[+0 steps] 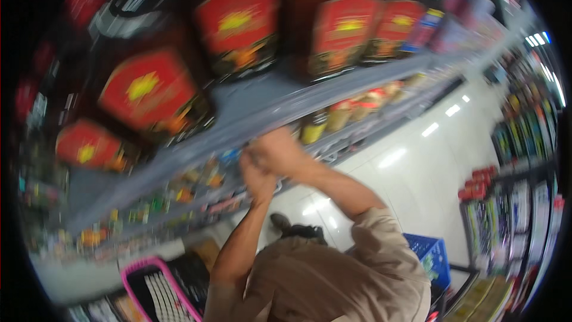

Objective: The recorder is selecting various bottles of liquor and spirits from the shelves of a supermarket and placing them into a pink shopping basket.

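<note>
Both my hands meet at the front edge of a grey store shelf (295, 100). My right hand (279, 152) lies over or against my left hand (258, 176), and the fingers blur together. Whether anything small is between them I cannot tell. Above them on the shelf stand several dark bottles with red labels, one bottle (243, 22) near the middle and another (149, 94) to the left. Just right of my hands, on the shelf below, is a small jar with a yellow lower part (314, 129).
Lower shelves hold small packets and jars. A pink-rimmed basket (167, 277) is at the lower left, and a blue crate (429, 255) at the lower right. Across the pale tiled floor (402, 165) stands another stocked shelf unit (523, 205). The view is blurred.
</note>
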Available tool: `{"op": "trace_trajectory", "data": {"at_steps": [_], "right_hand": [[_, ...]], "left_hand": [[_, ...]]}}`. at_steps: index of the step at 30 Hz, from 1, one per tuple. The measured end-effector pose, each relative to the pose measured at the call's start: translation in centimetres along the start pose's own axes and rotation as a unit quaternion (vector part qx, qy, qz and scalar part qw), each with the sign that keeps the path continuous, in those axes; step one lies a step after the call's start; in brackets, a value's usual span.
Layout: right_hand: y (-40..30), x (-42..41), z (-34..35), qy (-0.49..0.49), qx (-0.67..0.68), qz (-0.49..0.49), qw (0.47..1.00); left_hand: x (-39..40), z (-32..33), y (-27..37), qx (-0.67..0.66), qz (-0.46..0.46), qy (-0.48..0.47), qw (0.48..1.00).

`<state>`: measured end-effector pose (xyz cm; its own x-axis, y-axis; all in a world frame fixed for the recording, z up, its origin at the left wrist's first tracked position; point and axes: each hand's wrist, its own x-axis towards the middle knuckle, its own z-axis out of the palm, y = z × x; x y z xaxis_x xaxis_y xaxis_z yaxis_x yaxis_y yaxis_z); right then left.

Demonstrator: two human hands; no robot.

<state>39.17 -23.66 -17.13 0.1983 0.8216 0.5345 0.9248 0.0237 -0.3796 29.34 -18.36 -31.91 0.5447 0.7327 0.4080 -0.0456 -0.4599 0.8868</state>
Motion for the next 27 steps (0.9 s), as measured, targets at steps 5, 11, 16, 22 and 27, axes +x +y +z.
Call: {"op": "trace_trajectory", "data": {"at_steps": [5, 11, 16, 22, 27], "right_hand": [[-1.6, 0.4, -2.7, -0.017, -0.031, 0.051, 0.998], [-4.3, 0.8, -4.6, -0.017, -0.013, 0.005, 1.000], [-5.5, 0.0, -5.7, 0.025, 0.019, -0.011, 0.999], [-6.9, -1.8, -7.1, -0.012, -0.003, 0.071, 0.997], [-9.8, -2.6, -6.7, -0.057, 0.032, 0.074, 0.995]], "left_hand": [[0.9, -1.1, 6.2, 0.062, -0.097, 0.023, 0.993], [0.3, -2.0, 6.9, 0.082, -0.082, 0.036, 0.993], [-0.6, -2.2, 7.9, 0.056, -0.041, 0.046, 0.996], [-2.0, -3.5, 9.9, 0.057, -0.032, 0.021, 0.998], [-4.7, -6.2, 10.0, 0.062, -0.028, 0.039, 0.997]]}}
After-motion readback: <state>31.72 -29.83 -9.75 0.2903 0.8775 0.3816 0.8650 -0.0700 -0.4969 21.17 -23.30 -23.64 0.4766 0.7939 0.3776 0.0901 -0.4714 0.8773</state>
